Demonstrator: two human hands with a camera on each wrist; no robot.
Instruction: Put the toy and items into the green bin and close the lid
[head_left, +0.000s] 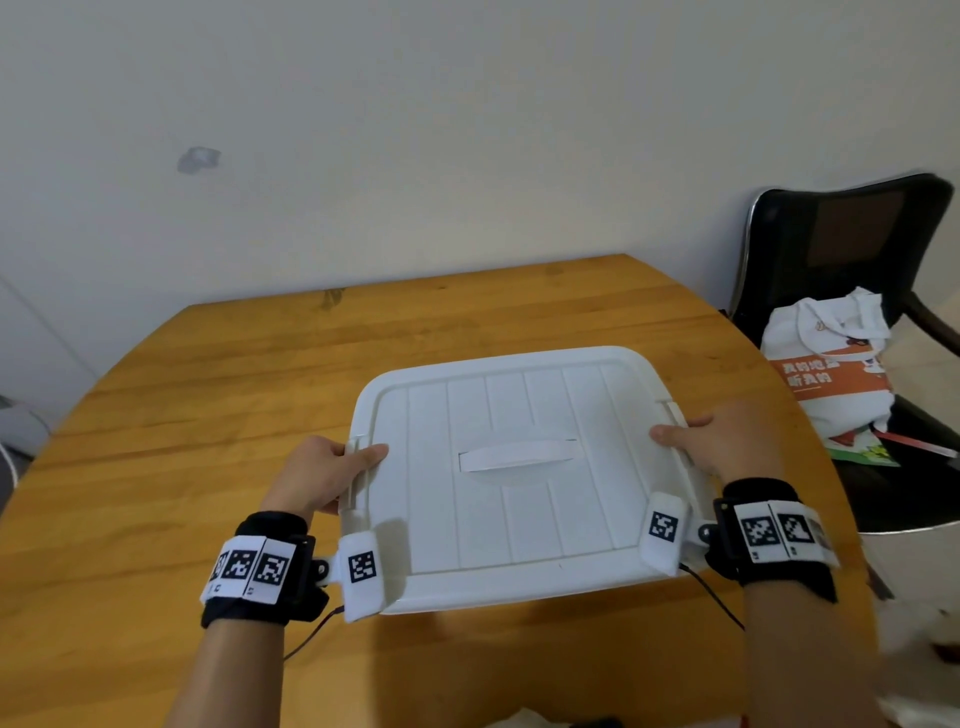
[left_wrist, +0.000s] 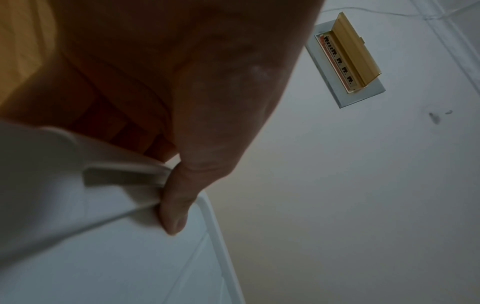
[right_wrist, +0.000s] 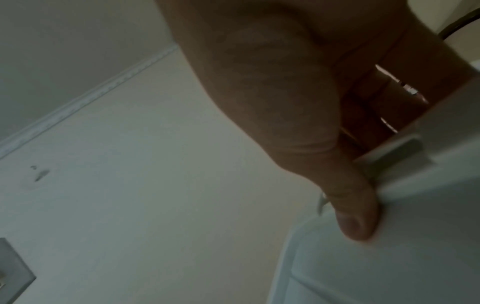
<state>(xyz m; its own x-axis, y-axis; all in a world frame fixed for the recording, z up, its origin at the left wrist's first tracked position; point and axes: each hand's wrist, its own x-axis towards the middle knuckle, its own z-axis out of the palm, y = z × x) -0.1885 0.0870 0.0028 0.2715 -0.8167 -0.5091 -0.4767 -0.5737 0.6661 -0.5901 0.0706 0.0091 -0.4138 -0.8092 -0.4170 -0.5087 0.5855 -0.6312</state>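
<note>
A white ribbed lid (head_left: 519, 467) with a recessed handle (head_left: 518, 455) fills the middle of the wooden table (head_left: 208, 374) in the head view. My left hand (head_left: 324, 475) grips its left edge, thumb on top and fingers under the rim. My right hand (head_left: 717, 441) grips the right edge the same way. In the left wrist view my left hand's thumb (left_wrist: 176, 205) presses on the lid (left_wrist: 103, 257) by a side latch (left_wrist: 124, 176). The right wrist view shows my right thumb (right_wrist: 355, 214) on the lid (right_wrist: 402, 257). The green bin and the toy are hidden beneath the lid.
A black chair (head_left: 852, 244) stands at the table's right, with a white and orange bag (head_left: 831, 374) on its seat. A pale wall (head_left: 467, 130) rises behind the table. A wall panel with a gold flap (left_wrist: 348, 57) shows in the left wrist view.
</note>
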